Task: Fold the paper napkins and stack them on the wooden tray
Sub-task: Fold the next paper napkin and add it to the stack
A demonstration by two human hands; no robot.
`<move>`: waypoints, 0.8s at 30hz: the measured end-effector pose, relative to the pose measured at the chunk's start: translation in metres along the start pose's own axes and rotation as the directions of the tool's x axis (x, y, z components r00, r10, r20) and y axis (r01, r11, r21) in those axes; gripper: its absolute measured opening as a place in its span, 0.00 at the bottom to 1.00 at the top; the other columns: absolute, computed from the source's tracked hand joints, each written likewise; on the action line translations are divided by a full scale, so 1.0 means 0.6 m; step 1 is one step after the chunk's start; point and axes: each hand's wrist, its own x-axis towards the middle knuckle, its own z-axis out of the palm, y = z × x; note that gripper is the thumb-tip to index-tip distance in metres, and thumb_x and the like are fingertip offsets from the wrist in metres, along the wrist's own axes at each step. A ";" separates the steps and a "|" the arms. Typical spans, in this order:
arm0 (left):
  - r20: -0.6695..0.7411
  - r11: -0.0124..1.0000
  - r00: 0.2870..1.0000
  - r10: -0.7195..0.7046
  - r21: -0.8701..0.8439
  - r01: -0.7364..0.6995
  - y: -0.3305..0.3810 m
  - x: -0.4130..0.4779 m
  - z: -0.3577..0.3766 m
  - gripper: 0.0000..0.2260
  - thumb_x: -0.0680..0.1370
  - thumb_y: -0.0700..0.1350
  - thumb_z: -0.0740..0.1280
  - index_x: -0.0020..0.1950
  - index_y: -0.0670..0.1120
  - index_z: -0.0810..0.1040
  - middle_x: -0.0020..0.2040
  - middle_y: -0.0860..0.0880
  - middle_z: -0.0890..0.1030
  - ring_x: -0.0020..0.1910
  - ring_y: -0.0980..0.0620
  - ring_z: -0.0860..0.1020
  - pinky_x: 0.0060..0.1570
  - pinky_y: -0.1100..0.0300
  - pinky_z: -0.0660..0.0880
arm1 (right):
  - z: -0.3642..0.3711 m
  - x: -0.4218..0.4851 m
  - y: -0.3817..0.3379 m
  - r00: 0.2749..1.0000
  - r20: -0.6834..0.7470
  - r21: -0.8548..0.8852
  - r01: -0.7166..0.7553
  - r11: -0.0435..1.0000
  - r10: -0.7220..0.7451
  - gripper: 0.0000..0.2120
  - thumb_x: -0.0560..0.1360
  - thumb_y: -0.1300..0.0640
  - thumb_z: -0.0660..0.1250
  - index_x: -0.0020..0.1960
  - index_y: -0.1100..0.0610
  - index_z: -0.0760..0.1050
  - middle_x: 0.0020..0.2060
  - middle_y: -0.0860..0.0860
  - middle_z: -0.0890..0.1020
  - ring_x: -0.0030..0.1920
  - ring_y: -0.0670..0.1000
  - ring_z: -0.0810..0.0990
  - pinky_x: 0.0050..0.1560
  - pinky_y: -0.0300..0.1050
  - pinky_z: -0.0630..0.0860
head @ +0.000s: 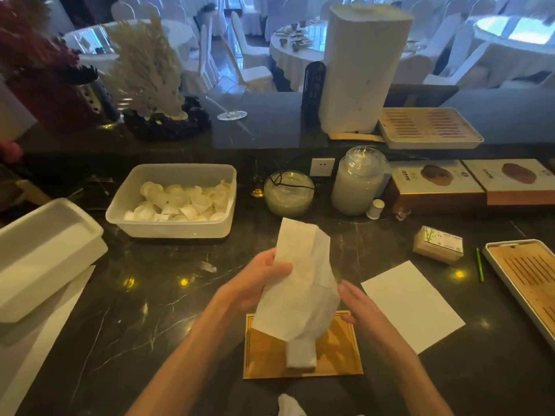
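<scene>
Paper napkin, partly folded, held over the dark tabletop just above the wooden tray.

The sheet is thin, limp and very light; it likely creases at a touch and tears if pulled, so it is best held at its edges or corners, with folds pressed flat rather than pinched hard. The left hand grips its left edge, thumb curled over the paper; the right hand lies at the right edge with fingers straight and spread, closed on nothing, and contact cannot be confirmed. Containers, by size: a plastic tub holding a loose heap of small white cups; the wooden tray, carrying one folded napkin near its middle; a lidded glass jar of unidentifiable white contents.
</scene>
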 end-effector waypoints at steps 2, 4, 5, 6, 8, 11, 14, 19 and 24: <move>-0.017 1.000 1.000 0.026 -0.001 -0.026 0.013 -0.022 -0.013 0.16 0.77 0.45 0.70 0.66 0.52 0.77 0.60 0.47 0.83 0.61 0.44 0.83 0.54 0.48 0.82 | 0.007 0.012 -0.017 0.986 0.164 0.165 0.008 0.986 -0.035 0.22 0.76 0.38 0.67 0.66 0.46 0.77 0.62 0.43 0.82 0.60 0.45 0.82 0.50 0.40 0.82; -0.074 0.999 0.996 0.040 0.034 -0.038 0.017 -0.039 -0.030 0.14 0.80 0.46 0.68 0.66 0.53 0.77 0.61 0.47 0.83 0.61 0.44 0.83 0.58 0.44 0.81 | 0.017 0.018 -0.027 0.974 0.203 0.258 0.046 0.965 -0.100 0.16 0.76 0.45 0.71 0.62 0.49 0.81 0.59 0.49 0.85 0.59 0.50 0.84 0.48 0.41 0.83; -0.118 0.998 0.993 0.033 0.057 -0.026 0.016 -0.048 -0.039 0.14 0.81 0.47 0.66 0.66 0.53 0.76 0.61 0.47 0.83 0.61 0.44 0.83 0.60 0.42 0.80 | 0.024 0.019 -0.032 0.976 0.181 0.284 0.066 0.957 -0.121 0.16 0.75 0.46 0.73 0.61 0.49 0.82 0.58 0.51 0.85 0.58 0.52 0.84 0.48 0.43 0.83; -0.166 0.996 0.986 0.020 0.086 -0.006 0.015 -0.056 -0.049 0.13 0.82 0.47 0.65 0.67 0.53 0.75 0.61 0.47 0.83 0.61 0.45 0.83 0.63 0.39 0.78 | 0.030 0.019 -0.037 0.982 0.135 0.291 0.088 0.953 -0.132 0.16 0.74 0.46 0.74 0.59 0.49 0.82 0.57 0.51 0.86 0.56 0.52 0.85 0.46 0.44 0.84; -0.241 0.991 0.971 0.004 0.133 0.029 0.008 -0.070 -0.065 0.12 0.83 0.48 0.65 0.67 0.52 0.75 0.62 0.48 0.83 0.61 0.46 0.83 0.65 0.38 0.76 | 0.037 0.020 -0.048 0.989 0.029 0.253 0.135 0.958 -0.147 0.16 0.71 0.44 0.74 0.57 0.48 0.83 0.52 0.49 0.87 0.51 0.50 0.87 0.42 0.43 0.84; -0.312 0.986 0.950 0.028 0.167 0.025 -0.001 -0.087 -0.079 0.13 0.80 0.45 0.69 0.65 0.50 0.77 0.61 0.48 0.83 0.60 0.48 0.83 0.63 0.40 0.78 | 0.038 0.025 -0.059 0.988 -0.035 0.177 0.154 0.972 -0.150 0.12 0.74 0.46 0.74 0.55 0.49 0.82 0.48 0.48 0.88 0.48 0.50 0.88 0.42 0.47 0.85; -0.320 0.986 0.946 0.050 0.168 0.005 -0.003 -0.098 -0.082 0.15 0.78 0.41 0.71 0.65 0.49 0.77 0.61 0.47 0.84 0.60 0.48 0.83 0.60 0.41 0.80 | 0.030 0.021 -0.073 0.987 -0.026 0.093 0.163 0.982 -0.161 0.09 0.75 0.49 0.73 0.54 0.50 0.82 0.46 0.48 0.88 0.47 0.49 0.88 0.43 0.46 0.85; -0.235 0.991 0.968 0.088 0.117 -0.062 0.014 -0.107 -0.080 0.18 0.78 0.38 0.71 0.67 0.48 0.76 0.60 0.47 0.85 0.60 0.46 0.83 0.61 0.41 0.80 | -0.002 0.009 -0.099 0.980 0.050 0.129 0.183 0.975 -0.191 0.10 0.76 0.54 0.73 0.57 0.48 0.82 0.51 0.48 0.87 0.51 0.50 0.87 0.42 0.42 0.84; -0.200 0.986 0.965 0.168 0.038 -0.164 0.027 -0.107 -0.078 0.18 0.77 0.39 0.73 0.66 0.48 0.77 0.60 0.47 0.85 0.59 0.46 0.84 0.55 0.46 0.83 | -0.030 -0.005 -0.130 0.965 0.070 0.190 0.235 0.953 -0.252 0.09 0.76 0.54 0.73 0.56 0.44 0.83 0.53 0.48 0.87 0.52 0.51 0.87 0.41 0.41 0.83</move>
